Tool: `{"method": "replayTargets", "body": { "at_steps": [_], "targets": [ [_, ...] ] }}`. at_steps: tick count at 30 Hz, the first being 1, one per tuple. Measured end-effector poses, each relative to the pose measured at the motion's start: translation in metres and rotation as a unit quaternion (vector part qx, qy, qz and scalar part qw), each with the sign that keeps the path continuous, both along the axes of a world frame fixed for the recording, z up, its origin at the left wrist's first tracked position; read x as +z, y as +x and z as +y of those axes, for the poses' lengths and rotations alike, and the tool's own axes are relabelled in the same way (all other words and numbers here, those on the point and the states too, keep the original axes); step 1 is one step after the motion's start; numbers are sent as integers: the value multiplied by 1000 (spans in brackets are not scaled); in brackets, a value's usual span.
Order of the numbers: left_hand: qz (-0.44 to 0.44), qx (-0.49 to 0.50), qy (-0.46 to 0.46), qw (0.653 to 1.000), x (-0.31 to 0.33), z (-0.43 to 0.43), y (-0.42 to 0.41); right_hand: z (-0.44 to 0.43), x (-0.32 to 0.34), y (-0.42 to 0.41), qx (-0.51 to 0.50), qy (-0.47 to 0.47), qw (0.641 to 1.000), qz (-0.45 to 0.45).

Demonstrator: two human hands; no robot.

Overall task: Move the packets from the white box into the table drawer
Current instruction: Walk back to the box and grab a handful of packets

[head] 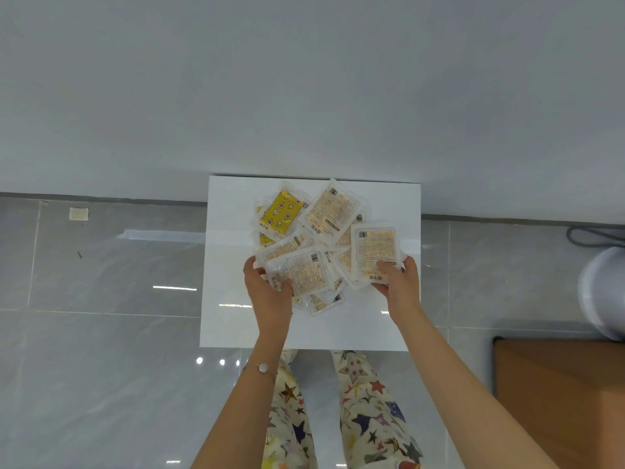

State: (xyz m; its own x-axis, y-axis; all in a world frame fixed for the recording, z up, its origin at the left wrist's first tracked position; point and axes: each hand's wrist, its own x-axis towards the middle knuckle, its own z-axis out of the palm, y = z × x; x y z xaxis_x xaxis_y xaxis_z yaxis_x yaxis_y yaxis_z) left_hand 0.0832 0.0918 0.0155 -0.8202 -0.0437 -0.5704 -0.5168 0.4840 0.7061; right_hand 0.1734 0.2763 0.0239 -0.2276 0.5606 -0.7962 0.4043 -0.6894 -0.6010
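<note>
Several clear snack packets lie in a loose pile on the small white table top [382, 326]. One packet with a yellow star print [283, 213] sits at the pile's far left. My left hand [269, 291] grips a clear packet with a printed label [306, 274] at the pile's near left. My right hand [399, 286] pinches the lower edge of another clear labelled packet [373, 250] at the right. No white box or drawer shows.
A grey tiled floor [101, 367] surrounds the table and a pale wall [304, 79] rises behind it. A brown wooden surface [558, 401] and a white rounded object [605, 292] stand at the right. A dark cable [592, 236] lies by the wall.
</note>
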Motion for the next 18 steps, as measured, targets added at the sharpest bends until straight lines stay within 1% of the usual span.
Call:
{"method": "replayTargets", "body": {
  "at_steps": [5, 7, 9, 12, 14, 18],
  "targets": [
    [5, 33, -17, 999, 6, 0, 0, -6, 2, 6, 38, -5, 999, -4],
    [12, 13, -26, 1000, 8, 0, 0, -7, 7, 7, 56, -5, 998, -1],
    [-9, -22, -34, 999, 12, -1, -1, -7, 18, 6, 79, -7, 997, 0],
    [-42, -43, -1, 998, 25, -6, -3, -8, 39, 3, 133, -9, 991, 6],
    [-47, -28, 33, 998, 40, -13, -7, -8, 56, -1, 166, -10, 986, 16],
    [-46, -16, 49, 998, 86, -37, -17, -13, 97, -14, 215, -3, 976, 27]
  ]
}}
